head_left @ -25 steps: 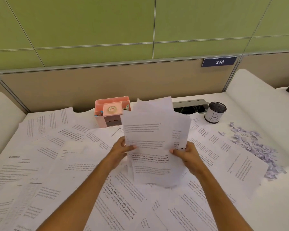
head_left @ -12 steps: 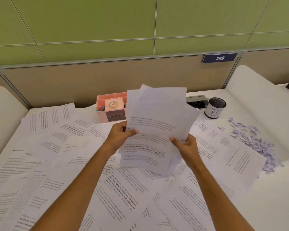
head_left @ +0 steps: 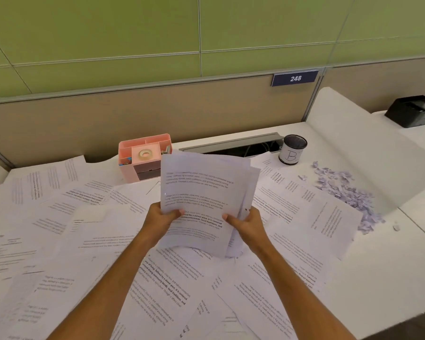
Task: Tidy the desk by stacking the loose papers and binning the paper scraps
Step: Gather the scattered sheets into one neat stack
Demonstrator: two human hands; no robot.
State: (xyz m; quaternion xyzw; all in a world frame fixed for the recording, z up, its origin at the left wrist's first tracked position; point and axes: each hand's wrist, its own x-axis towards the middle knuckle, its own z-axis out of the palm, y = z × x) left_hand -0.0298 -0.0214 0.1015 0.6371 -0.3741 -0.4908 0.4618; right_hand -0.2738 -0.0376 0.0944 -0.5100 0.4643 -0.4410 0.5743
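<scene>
I hold a bundle of printed sheets (head_left: 201, 192) upright above the middle of the desk. My left hand (head_left: 161, 217) grips its left edge with the thumb on the front page. My right hand (head_left: 247, 220) grips the right edge the same way. The sheets in the bundle are roughly lined up, with a few edges sticking out at the right. Many loose printed papers (head_left: 84, 241) lie scattered and overlapping over the white desk (head_left: 390, 278). A heap of pale purple paper scraps (head_left: 346, 195) lies at the right, beside the divider.
A pink desk organiser (head_left: 142, 155) with a tape roll stands at the back centre. A black mesh cup (head_left: 292, 149) marked B stands right of an open cable slot (head_left: 236, 146). A black box (head_left: 412, 110) sits on the neighbouring desk, far right.
The fanned sheets have come together into a tighter bundle between both hands. The bundle has dropped a little lower, and its bottom edge now reaches the papers on the desk.
</scene>
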